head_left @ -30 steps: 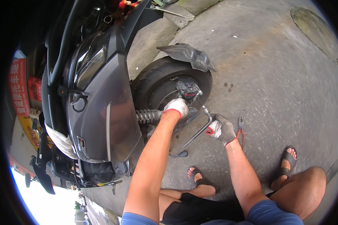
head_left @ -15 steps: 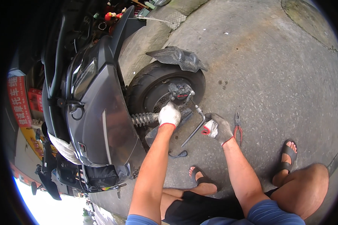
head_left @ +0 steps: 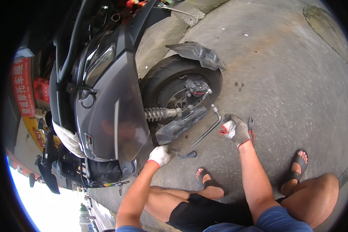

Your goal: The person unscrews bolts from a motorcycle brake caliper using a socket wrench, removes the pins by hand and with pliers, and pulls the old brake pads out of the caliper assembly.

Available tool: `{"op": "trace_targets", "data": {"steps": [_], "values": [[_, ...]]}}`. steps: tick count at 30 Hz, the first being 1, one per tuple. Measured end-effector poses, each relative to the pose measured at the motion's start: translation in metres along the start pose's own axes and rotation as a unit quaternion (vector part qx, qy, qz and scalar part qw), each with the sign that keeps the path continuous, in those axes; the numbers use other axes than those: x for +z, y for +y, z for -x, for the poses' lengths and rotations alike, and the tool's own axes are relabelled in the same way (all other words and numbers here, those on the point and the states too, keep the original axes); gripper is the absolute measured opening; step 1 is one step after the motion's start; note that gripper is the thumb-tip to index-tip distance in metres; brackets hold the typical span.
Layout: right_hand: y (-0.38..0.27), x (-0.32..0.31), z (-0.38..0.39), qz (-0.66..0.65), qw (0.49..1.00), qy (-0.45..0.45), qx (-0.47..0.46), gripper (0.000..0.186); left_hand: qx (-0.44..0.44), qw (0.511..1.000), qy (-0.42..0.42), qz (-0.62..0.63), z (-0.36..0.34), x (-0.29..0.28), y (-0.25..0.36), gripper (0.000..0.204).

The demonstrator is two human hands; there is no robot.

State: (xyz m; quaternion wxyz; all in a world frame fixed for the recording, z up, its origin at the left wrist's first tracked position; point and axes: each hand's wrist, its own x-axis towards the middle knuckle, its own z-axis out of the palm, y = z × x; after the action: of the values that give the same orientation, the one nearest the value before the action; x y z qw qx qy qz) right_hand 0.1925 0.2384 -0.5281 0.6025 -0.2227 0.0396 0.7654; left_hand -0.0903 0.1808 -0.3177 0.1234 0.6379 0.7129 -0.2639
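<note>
My left hand (head_left: 160,156) in a white glove is closed beside the lower bodywork; a dark part at its fingertips is unclear. My right hand (head_left: 236,129), in a soiled glove, grips a white red-edged bundle of cloth, just right of an L-shaped socket wrench (head_left: 210,128) that sticks out from near the brake caliper (head_left: 197,89). The scooter's wheel (head_left: 156,79) has a shock absorber (head_left: 156,114) and a grimy elongated part (head_left: 179,127) below it. Red-handled pliers (head_left: 251,133) lie behind my right hand. A small dark tool (head_left: 188,154) lies beside my left hand.
The grey scooter body (head_left: 104,120) stands at the left. A ribbed dark fender (head_left: 199,56) rests over the tyre. Shop signs (head_left: 23,87) show at the far left. My sandalled feet (head_left: 297,166) are on the concrete floor (head_left: 282,85), with a round cover (head_left: 323,31) farther off.
My left hand has moved down and left, away from the brake area to the lower bodywork, uncovering the part below the shock. My right hand has shifted slightly right, away from the wrench.
</note>
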Motion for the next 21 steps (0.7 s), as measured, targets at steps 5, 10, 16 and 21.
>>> {"op": "trace_targets", "data": {"steps": [5,10,16,21], "values": [[0.006,-0.014,-0.011,0.023,1.0,0.005,-0.018,0.024,-0.003,0.982,-0.129,-0.14,0.034,0.085,-0.148,0.042],[0.005,-0.016,-0.016,0.023,0.999,0.036,-0.021,0.019,-0.064,0.982,-0.104,-0.145,0.065,0.095,-0.17,0.042],[0.006,-0.025,-0.017,0.098,0.994,0.055,-0.011,0.02,-0.13,0.986,-0.087,-0.058,0.064,0.081,-0.146,0.038],[0.0,-0.003,-0.002,0.25,0.965,0.023,-0.077,0.033,0.064,0.99,-0.115,0.044,0.042,0.026,-0.067,0.033]]}}
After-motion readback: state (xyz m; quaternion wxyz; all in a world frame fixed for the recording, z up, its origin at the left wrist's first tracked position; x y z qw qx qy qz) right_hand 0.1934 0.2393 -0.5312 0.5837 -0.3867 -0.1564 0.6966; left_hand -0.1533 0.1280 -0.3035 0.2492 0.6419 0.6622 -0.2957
